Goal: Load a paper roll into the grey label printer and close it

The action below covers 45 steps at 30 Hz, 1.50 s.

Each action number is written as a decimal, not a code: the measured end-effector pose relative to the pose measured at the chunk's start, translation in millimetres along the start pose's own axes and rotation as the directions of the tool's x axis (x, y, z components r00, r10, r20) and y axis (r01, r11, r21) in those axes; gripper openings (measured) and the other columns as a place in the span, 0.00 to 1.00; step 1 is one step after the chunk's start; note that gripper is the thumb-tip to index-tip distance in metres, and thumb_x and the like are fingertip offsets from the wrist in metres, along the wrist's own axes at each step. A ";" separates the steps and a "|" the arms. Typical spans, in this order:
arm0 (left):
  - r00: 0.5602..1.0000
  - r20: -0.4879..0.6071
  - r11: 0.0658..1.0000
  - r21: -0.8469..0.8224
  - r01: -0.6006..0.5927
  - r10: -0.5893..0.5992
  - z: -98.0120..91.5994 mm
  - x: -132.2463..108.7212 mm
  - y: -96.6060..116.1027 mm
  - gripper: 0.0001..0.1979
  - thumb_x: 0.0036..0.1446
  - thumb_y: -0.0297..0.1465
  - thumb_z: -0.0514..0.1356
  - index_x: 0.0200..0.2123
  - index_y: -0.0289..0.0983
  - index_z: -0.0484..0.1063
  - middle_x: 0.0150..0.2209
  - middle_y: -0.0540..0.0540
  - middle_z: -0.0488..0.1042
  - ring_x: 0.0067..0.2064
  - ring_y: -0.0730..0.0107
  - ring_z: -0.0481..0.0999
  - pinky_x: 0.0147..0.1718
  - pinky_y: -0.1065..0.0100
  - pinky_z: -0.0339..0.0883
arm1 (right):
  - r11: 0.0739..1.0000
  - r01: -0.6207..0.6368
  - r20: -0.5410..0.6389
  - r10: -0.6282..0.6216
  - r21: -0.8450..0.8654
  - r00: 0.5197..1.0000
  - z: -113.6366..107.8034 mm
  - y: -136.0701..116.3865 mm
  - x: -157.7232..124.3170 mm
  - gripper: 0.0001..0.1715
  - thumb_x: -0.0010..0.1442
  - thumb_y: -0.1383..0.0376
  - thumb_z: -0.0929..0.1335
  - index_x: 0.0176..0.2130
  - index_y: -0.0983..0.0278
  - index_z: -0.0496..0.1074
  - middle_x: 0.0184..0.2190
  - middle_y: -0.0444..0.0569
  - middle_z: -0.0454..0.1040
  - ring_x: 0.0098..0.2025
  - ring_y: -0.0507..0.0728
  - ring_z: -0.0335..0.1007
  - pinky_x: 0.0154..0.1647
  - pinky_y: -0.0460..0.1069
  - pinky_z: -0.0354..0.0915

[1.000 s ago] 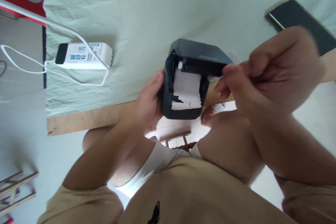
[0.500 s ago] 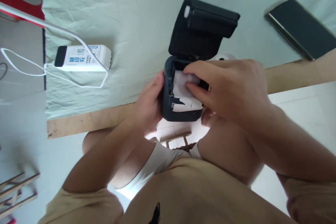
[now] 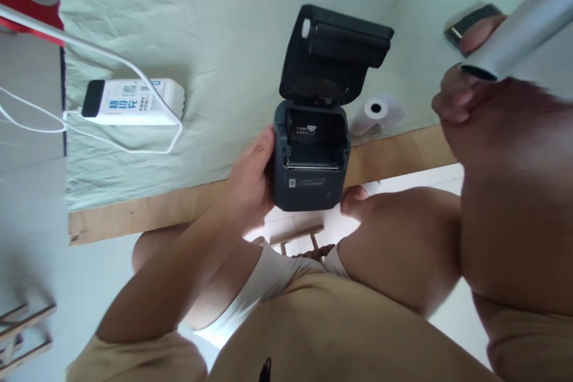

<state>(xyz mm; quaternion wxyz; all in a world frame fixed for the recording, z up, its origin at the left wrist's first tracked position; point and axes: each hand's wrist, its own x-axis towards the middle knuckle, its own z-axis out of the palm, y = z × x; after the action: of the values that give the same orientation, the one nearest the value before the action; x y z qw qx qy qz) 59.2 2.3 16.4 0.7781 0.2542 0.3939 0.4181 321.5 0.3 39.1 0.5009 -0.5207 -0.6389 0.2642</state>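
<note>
My left hand (image 3: 253,173) grips the left side of a dark portable printer (image 3: 311,191). The printer's lid (image 3: 340,51) stands open, with a black roller along it, and its paper bay shows no roll. At the upper right, close to the camera, my right hand (image 3: 456,92) is closed around a thin pale paper roll (image 3: 528,30) with a dark hollow end. Part of this hand is blurred or cut off by the frame. Beside the printer lies a white paper roll (image 3: 387,110) with a black core, on the cloth.
A green cloth (image 3: 215,30) covers the table, which has a wooden front edge (image 3: 134,218). To the left, a white power bank (image 3: 145,101) lies under a white cable (image 3: 129,62). The dark phone (image 3: 470,21) at the right is mostly hidden behind my right hand.
My right hand has left the printer and moved up and right, with the paper out of the bay. The white roll beside the printer now shows. My left hand holds the printer almost still.
</note>
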 end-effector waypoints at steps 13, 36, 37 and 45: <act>0.995 -0.102 0.999 0.036 0.027 -0.023 1.4 -1.7 -1.6 0.13 0.68 0.41 0.61 0.41 0.38 0.79 0.37 0.47 0.85 0.42 0.61 0.87 0.41 0.64 0.84 | 0.860 -0.115 -0.144 0.049 -0.497 0.988 -15.0 64.0 -4.9 0.29 0.54 0.62 0.76 0.53 0.53 0.69 0.43 0.45 0.78 0.40 0.57 0.75 0.46 0.57 0.75; 0.997 -0.048 0.998 0.018 0.055 -0.054 8.6 -3.3 2.2 0.20 0.74 0.44 0.52 0.44 0.37 0.79 0.41 0.46 0.85 0.44 0.62 0.87 0.43 0.63 0.83 | 0.790 0.186 0.157 -0.115 -0.584 0.981 32.0 10.0 -20.0 0.27 0.65 0.62 0.69 0.62 0.54 0.64 0.47 0.46 0.75 0.48 0.59 0.78 0.45 0.56 0.76; 0.998 -0.021 0.998 0.015 0.066 -0.066 8.4 -4.2 2.7 0.20 0.73 0.44 0.52 0.44 0.37 0.79 0.40 0.46 0.85 0.43 0.62 0.87 0.41 0.63 0.84 | 0.832 0.140 0.070 -0.121 -0.537 0.990 31.1 6.8 -20.7 0.28 0.65 0.61 0.70 0.61 0.54 0.63 0.48 0.47 0.75 0.47 0.58 0.77 0.44 0.56 0.75; 0.999 0.010 0.990 0.135 -0.049 0.048 -3.4 -6.7 -0.2 0.17 0.56 0.39 0.73 0.45 0.38 0.78 0.38 0.49 0.83 0.36 0.69 0.84 0.37 0.71 0.80 | 0.892 0.384 0.064 -0.380 -0.240 0.923 43.7 -24.3 -25.9 0.31 0.60 0.69 0.69 0.60 0.46 0.69 0.55 0.40 0.79 0.51 0.59 0.80 0.52 0.58 0.75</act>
<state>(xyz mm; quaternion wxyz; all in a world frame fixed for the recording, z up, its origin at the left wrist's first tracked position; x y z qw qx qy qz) 54.2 -3.3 16.9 0.7500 0.3172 0.4126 0.4082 270.7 -23.5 34.8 0.4689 -0.4415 -0.7605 0.0827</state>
